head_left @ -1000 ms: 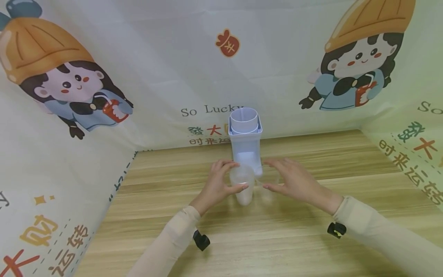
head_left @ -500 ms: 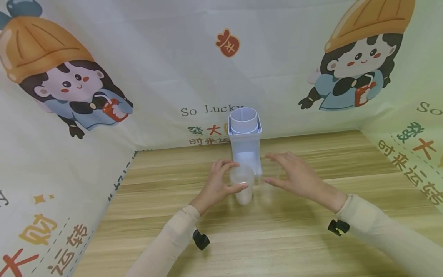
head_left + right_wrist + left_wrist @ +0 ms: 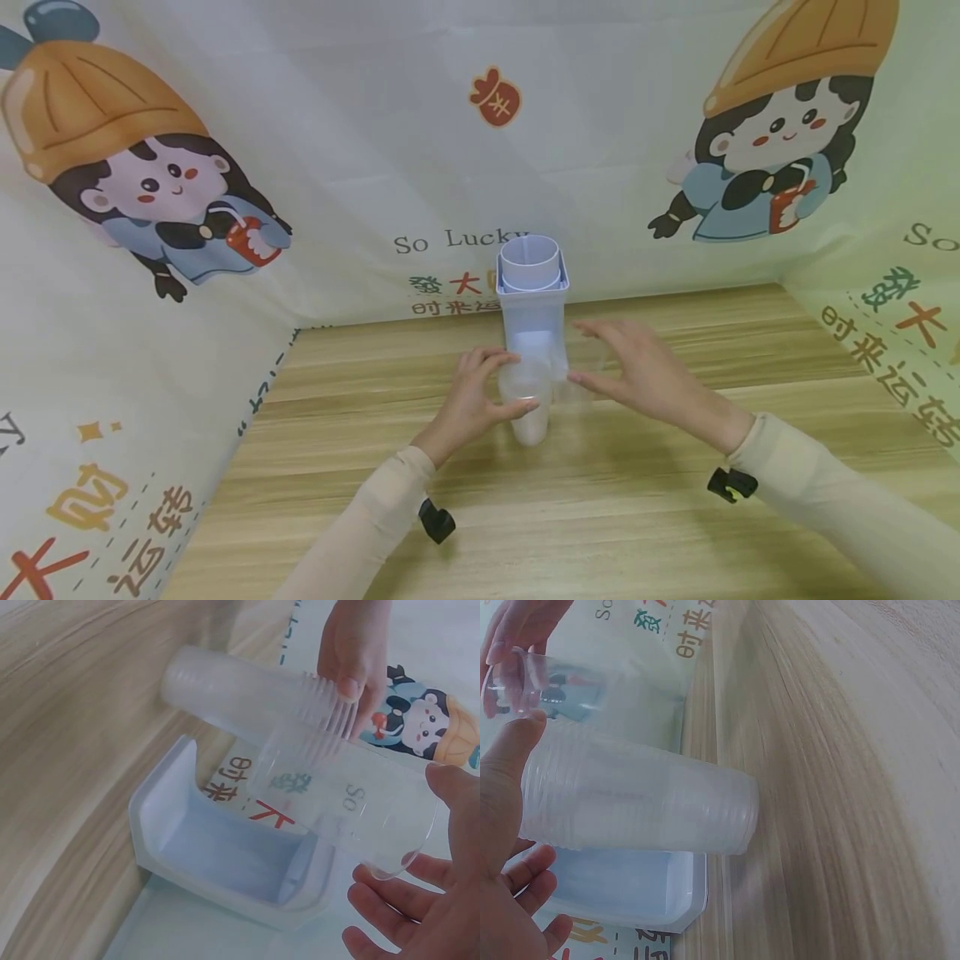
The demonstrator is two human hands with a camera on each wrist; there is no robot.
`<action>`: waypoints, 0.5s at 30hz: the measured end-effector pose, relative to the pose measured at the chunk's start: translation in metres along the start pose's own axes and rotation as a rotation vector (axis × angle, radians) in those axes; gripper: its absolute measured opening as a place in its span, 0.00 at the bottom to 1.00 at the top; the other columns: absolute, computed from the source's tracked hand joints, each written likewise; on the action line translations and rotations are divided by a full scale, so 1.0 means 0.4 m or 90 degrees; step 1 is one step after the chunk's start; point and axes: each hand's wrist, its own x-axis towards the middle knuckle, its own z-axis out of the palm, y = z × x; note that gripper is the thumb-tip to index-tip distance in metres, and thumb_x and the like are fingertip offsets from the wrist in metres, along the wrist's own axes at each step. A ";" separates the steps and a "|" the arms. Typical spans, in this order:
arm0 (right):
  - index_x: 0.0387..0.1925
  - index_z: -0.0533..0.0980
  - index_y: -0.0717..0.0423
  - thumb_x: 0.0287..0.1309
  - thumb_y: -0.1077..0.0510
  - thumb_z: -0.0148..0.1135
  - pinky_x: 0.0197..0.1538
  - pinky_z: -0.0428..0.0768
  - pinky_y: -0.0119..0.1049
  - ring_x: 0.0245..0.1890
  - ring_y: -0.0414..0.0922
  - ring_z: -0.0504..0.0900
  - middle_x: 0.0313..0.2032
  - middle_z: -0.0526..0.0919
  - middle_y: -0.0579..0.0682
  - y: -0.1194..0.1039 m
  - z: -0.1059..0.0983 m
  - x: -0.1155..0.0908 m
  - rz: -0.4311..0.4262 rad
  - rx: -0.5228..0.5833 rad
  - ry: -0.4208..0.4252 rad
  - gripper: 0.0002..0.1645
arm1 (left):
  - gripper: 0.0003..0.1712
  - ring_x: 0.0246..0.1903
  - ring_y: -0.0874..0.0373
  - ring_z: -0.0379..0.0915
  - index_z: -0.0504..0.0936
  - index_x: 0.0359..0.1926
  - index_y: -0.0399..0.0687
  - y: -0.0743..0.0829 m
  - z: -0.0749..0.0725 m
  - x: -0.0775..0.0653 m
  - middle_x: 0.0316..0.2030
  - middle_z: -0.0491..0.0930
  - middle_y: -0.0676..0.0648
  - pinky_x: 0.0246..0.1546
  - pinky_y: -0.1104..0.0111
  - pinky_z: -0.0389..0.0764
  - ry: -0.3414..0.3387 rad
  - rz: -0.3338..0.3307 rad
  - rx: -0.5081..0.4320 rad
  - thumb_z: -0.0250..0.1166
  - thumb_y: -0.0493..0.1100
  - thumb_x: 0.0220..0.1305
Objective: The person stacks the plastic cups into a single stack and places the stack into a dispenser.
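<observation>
My left hand [image 3: 468, 398] grips the upper end of a stack of clear plastic cups [image 3: 641, 796], its thumb at one side and fingers at the other. The stack stands upright on the table in front of a pale blue dispenser [image 3: 534, 321]. Beside the stack, my right hand [image 3: 651, 371] holds a single clear plastic cup [image 3: 352, 799] near the rim between thumb and fingers. That cup is faint in the head view but plain in the right wrist view, where it overlaps the stack's rims. A round tube [image 3: 530, 265] rises from the dispenser's top.
A wood-grain table [image 3: 585, 533] lies under everything. Behind it and at both sides hangs a white printed cloth [image 3: 360, 125] with cartoon figures and lettering; the dispenser stands close to the back cloth. Small black cameras [image 3: 437, 521] hang at the wrists.
My right hand has moved a little up and to the right with the single cup, away from the stack. The left hand and the stack stay in place.
</observation>
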 end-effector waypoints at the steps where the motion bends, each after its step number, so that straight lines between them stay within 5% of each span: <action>1: 0.66 0.69 0.58 0.57 0.42 0.69 0.61 0.75 0.57 0.57 0.57 0.78 0.60 0.79 0.58 -0.001 -0.003 0.003 0.001 0.001 0.002 0.41 | 0.39 0.62 0.45 0.62 0.78 0.59 0.45 0.000 -0.001 0.000 0.60 0.72 0.42 0.64 0.49 0.69 -0.001 -0.001 0.000 0.79 0.54 0.47; 15: 0.64 0.71 0.59 0.53 0.46 0.73 0.58 0.77 0.55 0.54 0.56 0.79 0.56 0.82 0.58 -0.025 -0.066 0.050 -0.040 0.003 0.079 0.41 | 0.39 0.63 0.44 0.62 0.78 0.58 0.45 -0.001 -0.002 0.000 0.60 0.72 0.42 0.66 0.49 0.67 0.001 0.002 -0.009 0.80 0.52 0.45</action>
